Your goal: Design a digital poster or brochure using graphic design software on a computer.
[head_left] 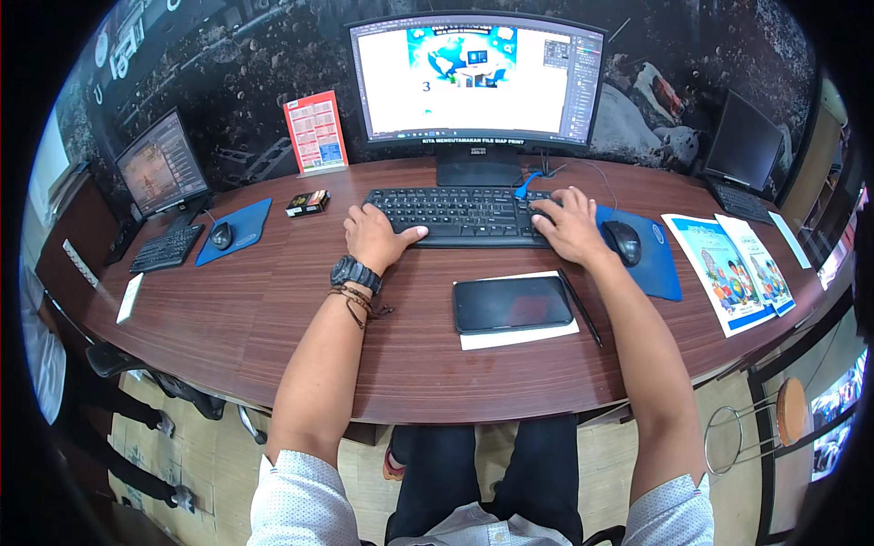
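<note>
A black keyboard (460,215) lies on the brown desk, below a curved monitor (473,82) with a design page on its screen. My left hand (375,237) rests on the keyboard's left end, thumb stretched along its front edge and fingers apart. At the other end, my right hand (574,226) lies over the number keys with its fingers spread. Neither hand holds anything. Just right of that hand sits a black mouse (623,243) on a blue mouse pad (657,264). A black watch (356,273) and bead bracelets circle my left wrist.
Between my forearms, a dark phone (513,305) lies on white paper beside a black pen (581,308). Printed booklets (719,268) are at the right. A small black box (308,203) and a red-edged calendar (316,133) stand left, near a second monitor (162,168). A stool (790,411) stands right.
</note>
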`<move>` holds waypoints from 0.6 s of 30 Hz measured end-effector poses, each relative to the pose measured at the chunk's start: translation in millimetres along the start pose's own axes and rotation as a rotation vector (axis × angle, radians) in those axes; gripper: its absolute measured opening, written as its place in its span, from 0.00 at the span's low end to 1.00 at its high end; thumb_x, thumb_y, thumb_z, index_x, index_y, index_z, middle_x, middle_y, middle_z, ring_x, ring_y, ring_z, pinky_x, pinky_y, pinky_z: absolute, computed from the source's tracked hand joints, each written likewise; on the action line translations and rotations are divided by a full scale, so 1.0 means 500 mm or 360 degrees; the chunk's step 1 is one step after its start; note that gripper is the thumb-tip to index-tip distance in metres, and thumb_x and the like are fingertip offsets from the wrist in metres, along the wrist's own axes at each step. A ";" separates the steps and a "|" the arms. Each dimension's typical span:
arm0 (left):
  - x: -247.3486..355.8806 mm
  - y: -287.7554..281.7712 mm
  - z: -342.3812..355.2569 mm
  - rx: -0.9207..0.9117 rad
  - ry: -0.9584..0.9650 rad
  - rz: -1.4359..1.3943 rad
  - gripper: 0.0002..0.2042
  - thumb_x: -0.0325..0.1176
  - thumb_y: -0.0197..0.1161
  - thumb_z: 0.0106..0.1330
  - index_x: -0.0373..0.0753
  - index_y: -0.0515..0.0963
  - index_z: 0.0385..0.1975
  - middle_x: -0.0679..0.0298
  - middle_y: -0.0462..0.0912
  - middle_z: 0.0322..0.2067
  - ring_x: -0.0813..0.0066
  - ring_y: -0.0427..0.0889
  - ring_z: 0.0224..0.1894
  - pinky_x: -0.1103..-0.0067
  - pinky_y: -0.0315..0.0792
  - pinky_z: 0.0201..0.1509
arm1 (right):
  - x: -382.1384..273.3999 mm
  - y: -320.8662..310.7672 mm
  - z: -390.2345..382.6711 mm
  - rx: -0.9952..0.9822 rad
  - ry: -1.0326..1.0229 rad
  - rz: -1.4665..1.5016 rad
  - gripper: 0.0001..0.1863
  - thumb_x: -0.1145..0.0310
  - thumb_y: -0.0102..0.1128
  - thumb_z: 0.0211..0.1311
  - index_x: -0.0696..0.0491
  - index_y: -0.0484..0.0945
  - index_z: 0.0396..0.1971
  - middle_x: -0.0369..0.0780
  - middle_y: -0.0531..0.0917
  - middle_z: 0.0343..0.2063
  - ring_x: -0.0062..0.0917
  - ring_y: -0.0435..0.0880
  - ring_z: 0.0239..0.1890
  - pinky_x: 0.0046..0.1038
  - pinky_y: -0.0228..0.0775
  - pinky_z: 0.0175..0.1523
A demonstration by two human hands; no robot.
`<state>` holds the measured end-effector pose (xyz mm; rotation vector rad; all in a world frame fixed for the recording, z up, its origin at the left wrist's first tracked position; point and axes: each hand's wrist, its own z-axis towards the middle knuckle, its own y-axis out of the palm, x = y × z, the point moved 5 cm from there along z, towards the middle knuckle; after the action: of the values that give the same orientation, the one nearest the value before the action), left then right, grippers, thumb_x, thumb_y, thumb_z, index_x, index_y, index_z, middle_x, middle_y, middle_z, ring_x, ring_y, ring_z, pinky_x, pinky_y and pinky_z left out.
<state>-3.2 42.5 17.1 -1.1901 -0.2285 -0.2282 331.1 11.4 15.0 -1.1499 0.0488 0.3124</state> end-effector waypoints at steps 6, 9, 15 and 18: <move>0.002 0.000 -0.003 0.0032 0.0002 0.0001 0.50 0.66 0.73 0.49 0.16 0.70 0.52 0.40 0.71 0.51 0.41 0.72 0.55 0.61 0.74 0.56 | -0.043 0.015 0.020 -0.0086 0.0094 -0.0065 0.21 0.48 0.50 0.69 0.40 0.80 0.55 0.49 0.66 0.64 0.47 0.51 0.73 0.59 0.33 0.74; 0.001 0.001 -0.001 0.0014 -0.0053 -0.0032 0.48 0.65 0.74 0.47 0.21 0.70 0.51 0.43 0.70 0.52 0.45 0.71 0.56 0.60 0.70 0.60 | -0.009 -0.018 0.002 0.0125 -0.0114 -0.0078 0.20 0.53 0.54 0.67 0.43 0.81 0.54 0.49 0.69 0.61 0.45 0.56 0.71 0.53 0.41 0.74; -0.001 0.003 0.002 0.0001 -0.0063 -0.0028 0.48 0.64 0.75 0.47 0.20 0.70 0.51 0.43 0.70 0.52 0.44 0.72 0.56 0.60 0.70 0.60 | 0.112 -0.096 -0.091 0.0467 -0.0084 -0.0040 0.15 0.63 0.60 0.61 0.50 0.83 0.46 0.46 0.76 0.52 0.43 0.71 0.60 0.41 0.65 0.63; -0.001 0.000 -0.001 0.0024 0.0008 0.0009 0.49 0.66 0.72 0.49 0.18 0.72 0.51 0.38 0.70 0.52 0.41 0.73 0.54 0.61 0.74 0.56 | 0.138 -0.105 -0.123 0.0519 0.0173 0.0040 0.16 0.62 0.61 0.60 0.51 0.83 0.46 0.46 0.77 0.52 0.43 0.74 0.57 0.40 0.68 0.61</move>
<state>-3.7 42.0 16.9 -1.1750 -0.2219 -0.2244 418.7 -48.6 22.8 -0.8423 0.2028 0.2530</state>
